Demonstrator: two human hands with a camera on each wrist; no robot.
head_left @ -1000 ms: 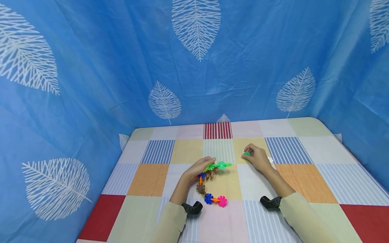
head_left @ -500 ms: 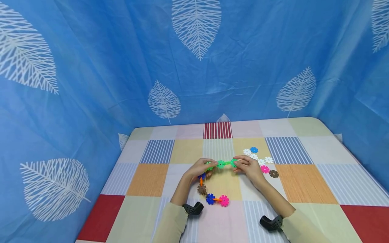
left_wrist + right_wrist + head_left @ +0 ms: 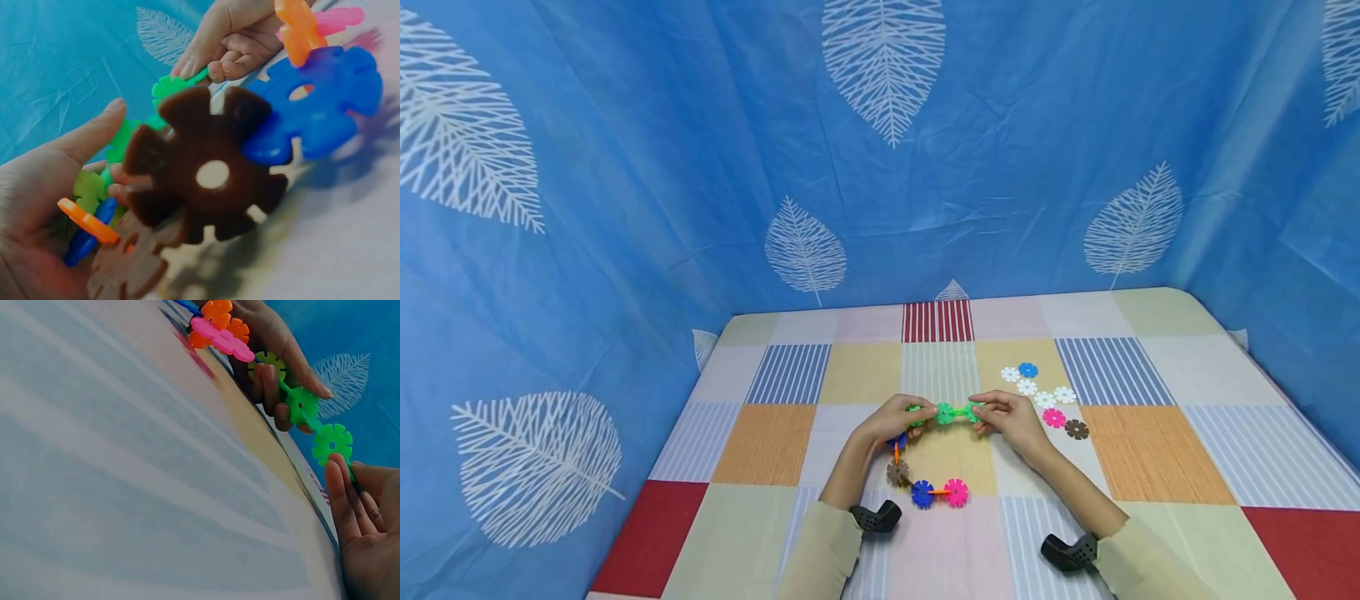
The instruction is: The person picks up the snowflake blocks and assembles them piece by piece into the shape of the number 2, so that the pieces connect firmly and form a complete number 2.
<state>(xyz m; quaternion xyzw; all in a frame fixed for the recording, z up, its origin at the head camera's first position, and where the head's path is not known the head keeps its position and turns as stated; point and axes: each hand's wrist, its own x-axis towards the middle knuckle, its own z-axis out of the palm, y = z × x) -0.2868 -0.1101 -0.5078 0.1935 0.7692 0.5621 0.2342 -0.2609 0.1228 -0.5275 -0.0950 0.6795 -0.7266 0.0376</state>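
Observation:
A curved chain of notched plastic snowflake discs hangs between the hands and trails toward the front. My left hand (image 3: 891, 419) grips the chain at its green discs (image 3: 944, 413), thumb on top. At the chain's right end, my right hand (image 3: 1009, 419) pinches a green disc (image 3: 355, 477) between thumb and fingers, against another green disc (image 3: 332, 445). Below the left hand run an orange disc (image 3: 87, 220), brown discs (image 3: 169, 169), a blue disc (image 3: 325, 103) and a pink disc (image 3: 956, 492) at the near end.
Right of the right hand lie loose discs on the patchwork cloth (image 3: 1150, 450): several white discs (image 3: 1026, 387), a blue disc (image 3: 1027, 369), a pink disc (image 3: 1054, 418) and a brown disc (image 3: 1077, 429). A blue leaf-patterned curtain (image 3: 1000, 208) encloses the table's back and sides.
My right hand has come left from above the loose discs, bringing a green disc to the chain's end. The left hand keeps its hold, and both hands have dropped slightly toward the front.

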